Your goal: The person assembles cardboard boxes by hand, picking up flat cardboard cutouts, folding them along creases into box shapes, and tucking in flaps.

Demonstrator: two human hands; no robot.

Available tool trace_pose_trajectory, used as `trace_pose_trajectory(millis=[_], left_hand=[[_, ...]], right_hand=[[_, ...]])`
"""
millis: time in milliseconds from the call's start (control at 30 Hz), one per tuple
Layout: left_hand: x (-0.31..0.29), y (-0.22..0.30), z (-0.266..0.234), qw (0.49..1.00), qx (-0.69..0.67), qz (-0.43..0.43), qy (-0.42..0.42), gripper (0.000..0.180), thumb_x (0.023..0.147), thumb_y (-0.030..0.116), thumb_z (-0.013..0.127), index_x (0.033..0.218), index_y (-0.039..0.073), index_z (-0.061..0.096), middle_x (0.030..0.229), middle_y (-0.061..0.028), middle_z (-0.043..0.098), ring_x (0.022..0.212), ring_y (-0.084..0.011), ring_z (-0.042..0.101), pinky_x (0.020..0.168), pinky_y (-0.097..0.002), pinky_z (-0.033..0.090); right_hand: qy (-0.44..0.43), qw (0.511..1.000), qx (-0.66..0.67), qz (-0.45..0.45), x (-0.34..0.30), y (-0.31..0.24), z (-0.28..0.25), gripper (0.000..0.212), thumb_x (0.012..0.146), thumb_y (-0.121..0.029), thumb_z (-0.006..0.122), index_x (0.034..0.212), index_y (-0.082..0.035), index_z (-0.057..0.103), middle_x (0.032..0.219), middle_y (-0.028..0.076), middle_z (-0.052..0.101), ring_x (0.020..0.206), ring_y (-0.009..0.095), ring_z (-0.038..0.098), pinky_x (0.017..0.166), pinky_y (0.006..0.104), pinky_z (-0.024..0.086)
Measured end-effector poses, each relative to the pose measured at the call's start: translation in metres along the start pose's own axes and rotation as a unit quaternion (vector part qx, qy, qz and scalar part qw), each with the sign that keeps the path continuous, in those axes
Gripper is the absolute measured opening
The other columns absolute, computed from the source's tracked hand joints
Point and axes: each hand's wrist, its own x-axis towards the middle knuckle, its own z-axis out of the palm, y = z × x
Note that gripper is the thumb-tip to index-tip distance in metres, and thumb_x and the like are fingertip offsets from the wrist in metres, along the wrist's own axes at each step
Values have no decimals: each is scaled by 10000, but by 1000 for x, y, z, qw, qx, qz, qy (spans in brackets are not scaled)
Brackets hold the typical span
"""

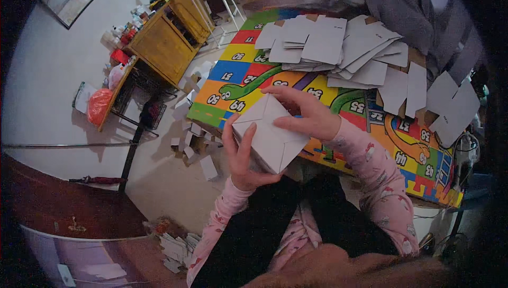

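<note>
A white folded cardboard box (pixel 271 135) is held between both hands, just off the table's near edge. Its interlocking flaps lie folded across the face turned up toward me. My left hand (pixel 241 156) wraps the box's left and near sides, with the thumb and fingers pressed against it. My right hand (pixel 307 112) grips the far right side, its thumb lying on the flaps and its fingers reaching over the far edge. The underside of the box is hidden. Beyond my hands, flat white cardboard blanks (pixel 324 42) lie in overlapping piles.
A colourful numbered game mat (pixel 233 73) covers the table. Single white blanks (pixel 447 105) lie at its right end. Many small white boxes (pixel 193 142) are heaped on the floor to the left. Farther back stands a wooden cabinet (pixel 164 44). More white pieces (pixel 177 250) are stacked at lower left.
</note>
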Motion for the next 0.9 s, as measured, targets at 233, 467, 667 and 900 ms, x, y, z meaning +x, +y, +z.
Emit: trace_pose_trajectory(millis=[233, 467, 667, 900], left_hand=[[5, 3, -9, 1000, -3, -22, -13, 963, 471, 321, 846, 1335, 70, 501, 1431, -287, 307, 1244, -466, 405, 1004, -540, 391], [14, -13, -27, 995, 47, -84, -11, 884, 554, 315, 809, 1341, 66, 492, 1442, -254, 312, 1273, -429, 395, 1039, -509, 370], [22, -40, -37, 971, -106, -186, -109, 788, 678, 289, 767, 1368, 56, 466, 1475, -182, 318, 1303, -359, 387, 1048, -490, 367], [45, -76, -54, 873, -333, -302, -190, 708, 822, 371, 680, 1413, 74, 427, 1497, -128, 323, 1313, -291, 381, 1021, -482, 391]], right_hand=[[-10, 997, -72, -7, 2, 6, 3, 615, 784, -62, 672, 1362, -39, 464, 1249, 178, 574, 997, 269, 610, 837, 330, 513], [-36, 880, -406, -245, 0, 13, 10, 646, 769, -103, 707, 1367, -52, 468, 1294, 133, 566, 984, 239, 583, 852, 309, 482], [8, 862, -434, -263, 0, 32, 18, 512, 802, -204, 704, 1252, -15, 550, 1149, 155, 627, 967, 260, 623, 835, 331, 500], [36, 974, -202, 100, 3, 67, -12, 370, 844, -232, 679, 1123, 4, 621, 935, 118, 664, 782, 200, 599, 707, 307, 493]])
